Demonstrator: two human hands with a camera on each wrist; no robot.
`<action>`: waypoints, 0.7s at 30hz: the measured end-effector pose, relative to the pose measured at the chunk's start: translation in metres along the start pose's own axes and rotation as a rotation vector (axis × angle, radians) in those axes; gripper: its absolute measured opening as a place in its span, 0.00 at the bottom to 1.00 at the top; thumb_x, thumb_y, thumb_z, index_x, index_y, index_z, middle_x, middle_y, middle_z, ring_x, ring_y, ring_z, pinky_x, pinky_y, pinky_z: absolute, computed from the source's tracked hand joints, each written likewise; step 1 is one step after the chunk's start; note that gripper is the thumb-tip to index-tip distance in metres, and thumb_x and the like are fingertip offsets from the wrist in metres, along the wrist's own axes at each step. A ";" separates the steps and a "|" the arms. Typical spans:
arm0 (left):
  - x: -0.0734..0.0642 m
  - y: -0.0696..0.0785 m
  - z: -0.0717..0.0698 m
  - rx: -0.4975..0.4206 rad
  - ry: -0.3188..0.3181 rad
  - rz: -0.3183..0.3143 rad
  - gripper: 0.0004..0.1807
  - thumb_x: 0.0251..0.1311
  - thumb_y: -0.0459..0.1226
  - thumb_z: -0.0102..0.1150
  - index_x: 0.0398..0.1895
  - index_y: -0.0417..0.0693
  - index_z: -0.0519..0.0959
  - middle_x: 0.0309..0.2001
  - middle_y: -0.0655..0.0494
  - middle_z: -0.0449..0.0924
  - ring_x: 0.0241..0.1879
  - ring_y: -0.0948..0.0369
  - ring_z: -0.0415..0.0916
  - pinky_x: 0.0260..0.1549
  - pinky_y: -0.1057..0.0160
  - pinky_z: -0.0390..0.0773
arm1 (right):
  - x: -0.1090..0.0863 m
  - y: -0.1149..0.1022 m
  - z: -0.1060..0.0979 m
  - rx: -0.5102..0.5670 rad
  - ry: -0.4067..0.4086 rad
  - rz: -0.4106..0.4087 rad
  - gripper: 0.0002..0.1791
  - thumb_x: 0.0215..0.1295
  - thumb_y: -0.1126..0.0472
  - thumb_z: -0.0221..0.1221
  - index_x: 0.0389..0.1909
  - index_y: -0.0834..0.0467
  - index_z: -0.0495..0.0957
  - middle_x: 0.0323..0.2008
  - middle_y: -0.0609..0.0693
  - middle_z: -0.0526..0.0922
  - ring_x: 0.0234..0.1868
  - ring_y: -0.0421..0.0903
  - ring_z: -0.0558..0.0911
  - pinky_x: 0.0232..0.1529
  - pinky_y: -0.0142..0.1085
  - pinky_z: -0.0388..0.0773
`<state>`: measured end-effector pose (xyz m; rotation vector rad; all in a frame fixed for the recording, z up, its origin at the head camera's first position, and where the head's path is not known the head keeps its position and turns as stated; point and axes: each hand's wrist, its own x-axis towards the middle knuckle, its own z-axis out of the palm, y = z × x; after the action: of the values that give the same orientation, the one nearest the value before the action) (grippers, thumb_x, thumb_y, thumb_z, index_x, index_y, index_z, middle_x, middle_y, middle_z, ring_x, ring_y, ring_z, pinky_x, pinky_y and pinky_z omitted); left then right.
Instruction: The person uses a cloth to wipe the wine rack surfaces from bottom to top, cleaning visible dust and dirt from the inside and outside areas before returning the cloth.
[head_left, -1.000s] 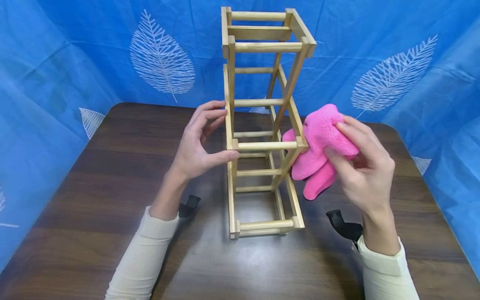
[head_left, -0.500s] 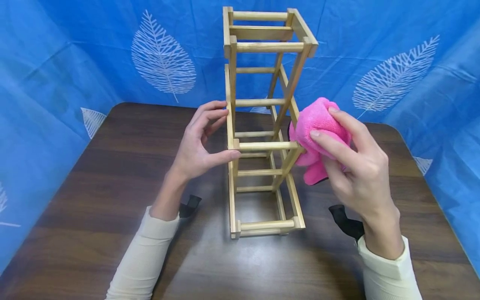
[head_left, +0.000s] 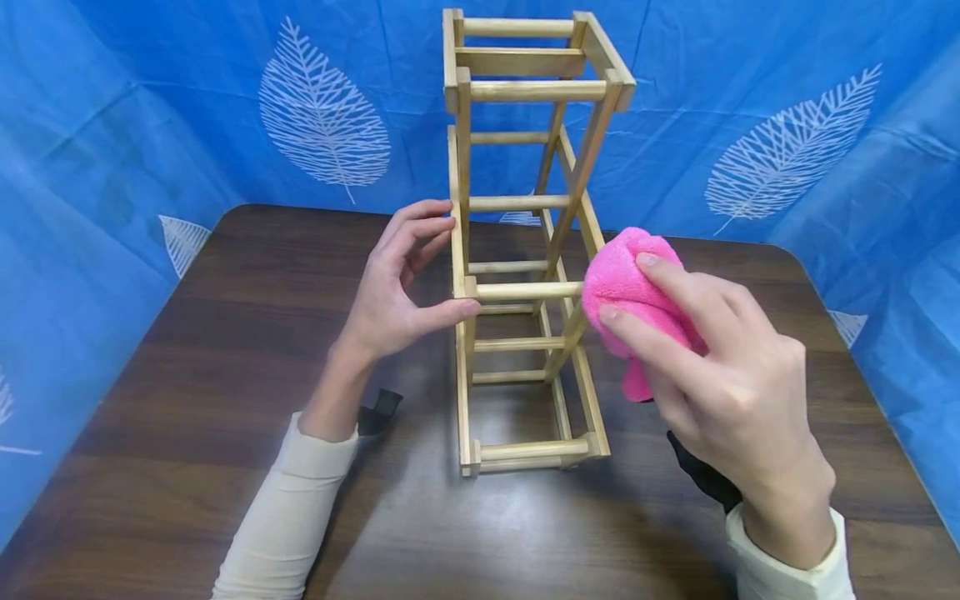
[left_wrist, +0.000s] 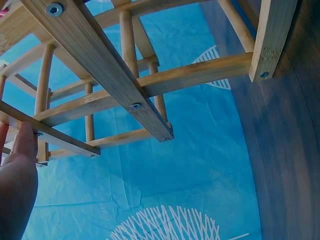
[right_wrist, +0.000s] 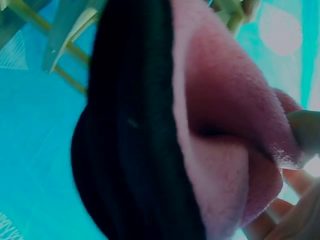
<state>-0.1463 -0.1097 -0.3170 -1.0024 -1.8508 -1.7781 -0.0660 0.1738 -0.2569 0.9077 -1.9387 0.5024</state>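
A tiered wooden rack (head_left: pixel 528 291) of pale slats and round dowels stands upright on the table. My left hand (head_left: pixel 397 279) holds its left side at the middle tier, thumb at the front corner and fingertips farther back along the side rail. In the left wrist view a digit (left_wrist: pixel 25 145) lies against a slat. My right hand (head_left: pixel 738 383) pinches a bunched pink fluffy cloth (head_left: pixel 630 287) against the rack's right front corner at that tier, covering the corner. The right wrist view shows the cloth's dark edging (right_wrist: pixel 135 125) close up.
The brown wood-grain table (head_left: pixel 247 400) has rounded far corners. A blue curtain (head_left: pixel 195 92) with white leaf prints hangs behind and at both sides. Black straps (head_left: pixel 380 411) show near both wrists.
My right hand and the pink cloth first moved up and left along the rack's right side, then back down and toward the front, onto the middle corner. The left hand stays put.
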 end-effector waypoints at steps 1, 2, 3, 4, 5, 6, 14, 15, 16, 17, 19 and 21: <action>0.000 0.000 0.000 0.000 0.001 0.001 0.40 0.49 0.40 0.76 0.60 0.25 0.69 0.65 0.41 0.63 0.64 0.48 0.64 0.65 0.52 0.64 | 0.000 -0.002 0.000 -0.030 -0.019 -0.014 0.13 0.62 0.58 0.60 0.45 0.49 0.88 0.55 0.53 0.83 0.43 0.63 0.82 0.24 0.63 0.78; 0.000 0.000 0.000 -0.002 0.003 0.003 0.40 0.49 0.41 0.76 0.60 0.25 0.69 0.65 0.41 0.63 0.64 0.48 0.64 0.65 0.52 0.64 | 0.000 -0.005 0.000 -0.057 -0.036 -0.022 0.13 0.60 0.58 0.62 0.46 0.48 0.88 0.55 0.53 0.82 0.43 0.63 0.81 0.21 0.63 0.77; 0.000 0.000 0.000 -0.003 0.004 0.004 0.40 0.49 0.41 0.76 0.60 0.25 0.69 0.65 0.41 0.63 0.64 0.48 0.64 0.65 0.52 0.64 | -0.001 -0.007 0.001 -0.093 -0.049 -0.029 0.15 0.59 0.57 0.64 0.47 0.47 0.87 0.56 0.52 0.82 0.43 0.62 0.81 0.19 0.63 0.76; 0.000 0.000 -0.001 -0.002 0.005 0.004 0.40 0.49 0.41 0.76 0.60 0.25 0.69 0.65 0.41 0.63 0.64 0.48 0.64 0.65 0.52 0.64 | -0.003 -0.009 0.003 -0.128 -0.063 -0.033 0.17 0.57 0.57 0.66 0.49 0.46 0.87 0.58 0.51 0.81 0.44 0.62 0.81 0.18 0.63 0.76; 0.000 0.000 -0.001 -0.001 0.006 0.005 0.40 0.49 0.41 0.76 0.60 0.25 0.69 0.65 0.41 0.63 0.64 0.48 0.64 0.65 0.52 0.64 | -0.006 -0.010 0.006 -0.166 -0.080 -0.037 0.20 0.55 0.57 0.68 0.51 0.44 0.86 0.59 0.51 0.80 0.45 0.62 0.81 0.19 0.63 0.76; 0.000 0.001 -0.001 0.002 0.006 0.003 0.41 0.50 0.43 0.76 0.60 0.25 0.69 0.65 0.41 0.63 0.64 0.48 0.64 0.65 0.52 0.64 | -0.011 -0.011 0.009 -0.203 -0.083 -0.042 0.22 0.53 0.57 0.69 0.52 0.43 0.85 0.60 0.50 0.79 0.47 0.61 0.81 0.19 0.63 0.76; -0.003 0.003 0.002 0.031 0.021 -0.035 0.44 0.49 0.51 0.75 0.59 0.28 0.70 0.64 0.43 0.64 0.64 0.51 0.64 0.65 0.53 0.65 | -0.018 -0.029 0.032 -0.412 -0.078 -0.076 0.26 0.58 0.63 0.68 0.60 0.50 0.80 0.64 0.49 0.76 0.46 0.56 0.81 0.18 0.50 0.79; -0.004 0.003 0.002 0.030 0.025 -0.039 0.44 0.49 0.51 0.75 0.59 0.28 0.70 0.64 0.43 0.65 0.64 0.51 0.64 0.65 0.53 0.65 | -0.011 -0.036 0.031 -0.414 -0.076 -0.078 0.24 0.60 0.64 0.66 0.59 0.53 0.80 0.62 0.50 0.77 0.44 0.56 0.81 0.18 0.47 0.80; -0.004 0.003 0.003 0.026 0.028 -0.041 0.44 0.48 0.51 0.76 0.59 0.28 0.71 0.64 0.44 0.65 0.64 0.51 0.64 0.65 0.53 0.65 | -0.002 -0.043 0.028 -0.399 -0.080 -0.079 0.20 0.63 0.65 0.64 0.57 0.56 0.81 0.60 0.52 0.79 0.42 0.56 0.81 0.18 0.45 0.80; -0.004 0.003 0.003 0.028 0.027 -0.038 0.44 0.49 0.51 0.76 0.59 0.27 0.70 0.64 0.43 0.64 0.64 0.51 0.64 0.65 0.53 0.65 | 0.006 -0.049 0.026 -0.383 -0.081 -0.082 0.17 0.65 0.66 0.61 0.54 0.59 0.82 0.58 0.54 0.80 0.41 0.57 0.81 0.17 0.43 0.79; -0.004 0.003 0.003 0.035 0.024 -0.032 0.45 0.49 0.52 0.75 0.59 0.27 0.70 0.64 0.43 0.64 0.64 0.51 0.63 0.65 0.53 0.65 | 0.017 -0.057 0.024 -0.370 -0.087 -0.080 0.12 0.68 0.66 0.58 0.50 0.61 0.84 0.52 0.56 0.83 0.37 0.57 0.80 0.15 0.40 0.76; -0.003 0.003 0.002 0.041 0.021 -0.025 0.45 0.49 0.53 0.75 0.59 0.27 0.70 0.64 0.42 0.64 0.64 0.50 0.64 0.65 0.53 0.66 | 0.023 -0.061 0.021 -0.356 -0.105 -0.074 0.12 0.69 0.66 0.57 0.48 0.61 0.85 0.50 0.57 0.84 0.36 0.57 0.80 0.14 0.40 0.76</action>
<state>-0.1413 -0.1084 -0.3173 -0.9459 -1.8870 -1.7516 -0.0387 0.1115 -0.2482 0.7829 -1.9974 0.0613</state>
